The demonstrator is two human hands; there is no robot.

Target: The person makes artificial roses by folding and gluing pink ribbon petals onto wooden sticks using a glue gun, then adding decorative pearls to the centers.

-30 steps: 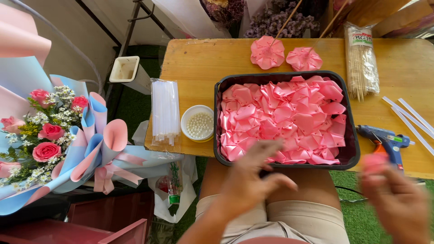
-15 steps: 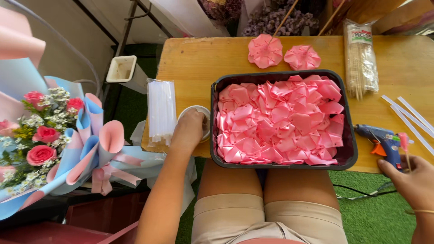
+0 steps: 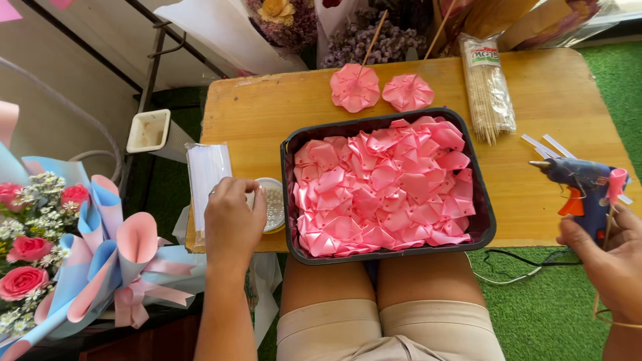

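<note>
My left hand [image 3: 231,220] is dipping curled fingers into the small round white dish of pearl beads [image 3: 271,204], left of centre; whether they're pinching one, I cannot tell. My right hand [image 3: 612,257] is gripping the blue hot glue gun [image 3: 578,187] at far right. Nudging that dish could be spilling beads off the wooden surface [image 3: 267,110].

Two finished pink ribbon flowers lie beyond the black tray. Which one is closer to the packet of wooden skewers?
The right-hand pink flower: it lies next to the skewer packet, while the left flower sits farther away, on its other side.
</note>
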